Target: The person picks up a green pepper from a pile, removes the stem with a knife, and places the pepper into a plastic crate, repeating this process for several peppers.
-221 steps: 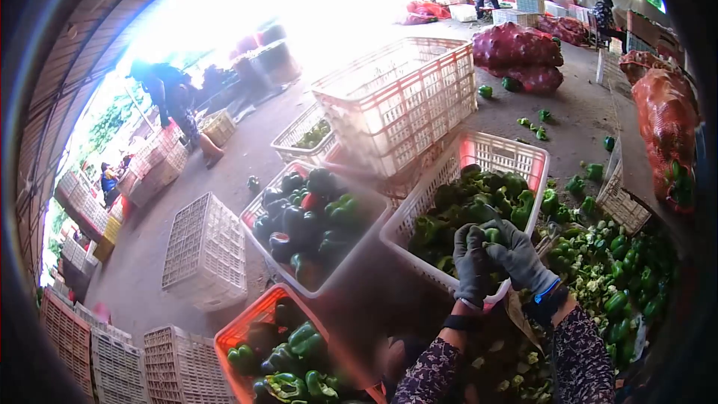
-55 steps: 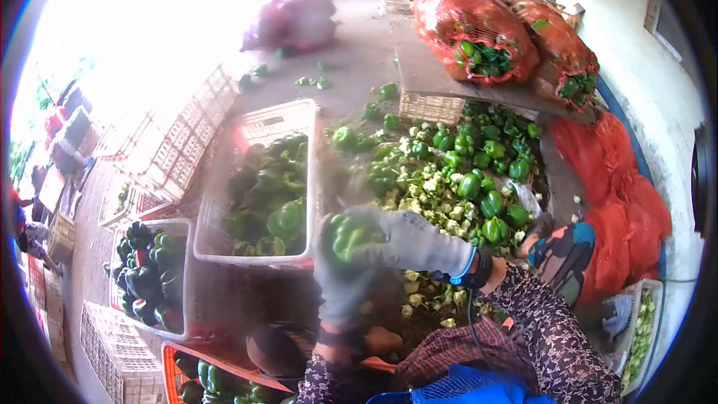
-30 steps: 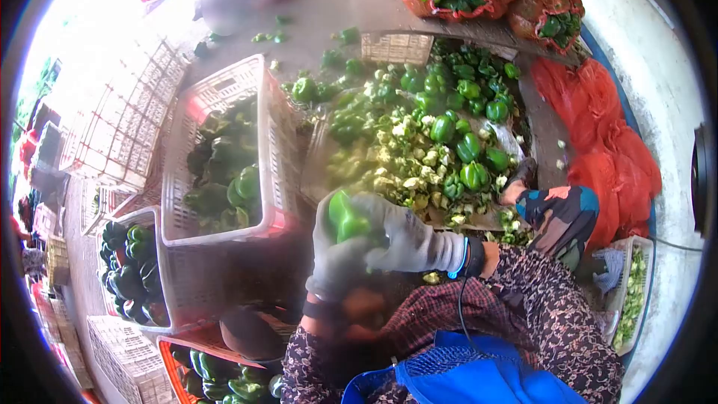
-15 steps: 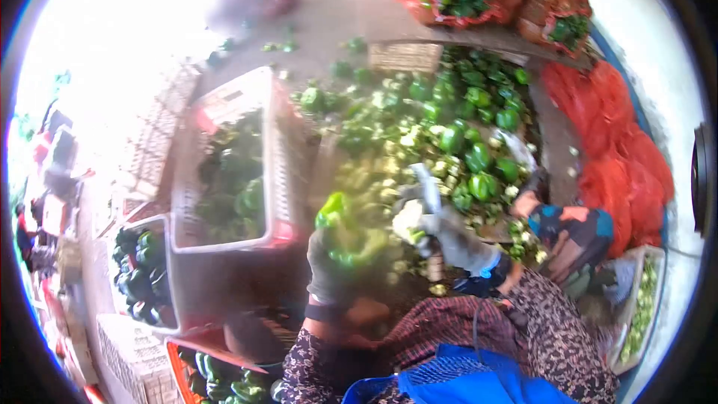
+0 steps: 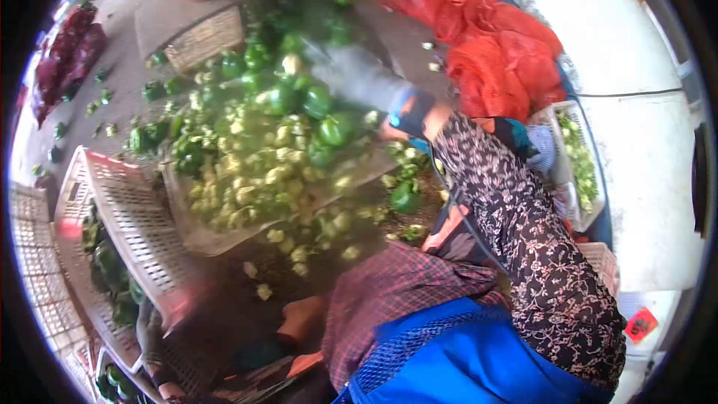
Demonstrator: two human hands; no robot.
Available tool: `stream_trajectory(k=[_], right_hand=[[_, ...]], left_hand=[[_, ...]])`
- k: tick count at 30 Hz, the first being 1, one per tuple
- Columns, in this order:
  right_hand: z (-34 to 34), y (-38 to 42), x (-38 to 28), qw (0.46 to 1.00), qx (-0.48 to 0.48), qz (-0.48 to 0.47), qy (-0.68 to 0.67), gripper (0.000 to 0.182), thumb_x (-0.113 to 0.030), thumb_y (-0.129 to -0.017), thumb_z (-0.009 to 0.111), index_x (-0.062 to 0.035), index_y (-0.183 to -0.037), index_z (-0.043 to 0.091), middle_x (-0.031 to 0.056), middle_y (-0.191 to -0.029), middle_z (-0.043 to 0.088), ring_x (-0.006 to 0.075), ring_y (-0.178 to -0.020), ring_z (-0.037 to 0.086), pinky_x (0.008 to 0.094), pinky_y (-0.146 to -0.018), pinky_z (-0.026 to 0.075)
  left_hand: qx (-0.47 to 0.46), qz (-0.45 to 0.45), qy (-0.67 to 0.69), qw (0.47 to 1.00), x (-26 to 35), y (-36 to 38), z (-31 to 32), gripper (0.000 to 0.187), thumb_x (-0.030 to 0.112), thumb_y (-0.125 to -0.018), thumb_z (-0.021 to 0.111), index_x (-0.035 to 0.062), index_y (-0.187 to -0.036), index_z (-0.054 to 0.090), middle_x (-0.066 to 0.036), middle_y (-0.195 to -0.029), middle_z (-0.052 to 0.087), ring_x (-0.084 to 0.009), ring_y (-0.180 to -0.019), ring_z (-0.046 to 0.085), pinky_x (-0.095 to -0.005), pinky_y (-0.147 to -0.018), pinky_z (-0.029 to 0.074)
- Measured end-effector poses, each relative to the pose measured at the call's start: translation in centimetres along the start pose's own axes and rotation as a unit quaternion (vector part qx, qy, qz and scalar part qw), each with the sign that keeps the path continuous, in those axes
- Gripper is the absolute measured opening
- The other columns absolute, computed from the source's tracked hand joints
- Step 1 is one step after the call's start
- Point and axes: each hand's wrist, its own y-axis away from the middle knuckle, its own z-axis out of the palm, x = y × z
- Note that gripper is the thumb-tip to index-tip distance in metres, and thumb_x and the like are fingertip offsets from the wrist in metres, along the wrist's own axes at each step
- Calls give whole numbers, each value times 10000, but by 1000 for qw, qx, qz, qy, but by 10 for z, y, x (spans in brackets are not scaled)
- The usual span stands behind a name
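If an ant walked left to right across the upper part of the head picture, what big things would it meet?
Dark red sacks → beige crate → gloved right hand → red netting → white wall.

One right hand and one left hand make two. There are at least five crates, one heap of red netting and one blue apron. Green peppers number well over a dozen, pale cores dozens; blur prevents exact counts.
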Motion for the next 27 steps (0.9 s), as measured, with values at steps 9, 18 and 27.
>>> stream_trajectory(k=[9,18,27], right_hand=[[148,219,186,885,-351,69,299,321,-284,-898,637,-92,-1136,733,179,-1093,743,343,-1029,721,460,-876,570],[175,228,233,932,-267,214,117,315,-214,-894,582,-108,-1162,710,224,-1027,728,397,-985,707,486,-860,555],[86,174,39,974,-153,-38,-164,165,-201,-862,637,-86,-978,616,160,-826,677,367,-803,669,470,-731,499]], left_hand=[[14,-195,105,975,-32,-42,0,530,18,-969,532,-15,-1494,468,-127,-1343,637,-216,-1143,622,-308,-1016,465],[229,75,-15,970,139,-13,107,482,-11,-980,577,40,-1458,540,-120,-1345,638,-195,-1221,607,-320,-992,506],[-79,249,-264,928,198,-12,320,1050,35,-654,826,41,-1572,316,-229,-1515,460,-396,-1405,451,-418,-1161,415]])
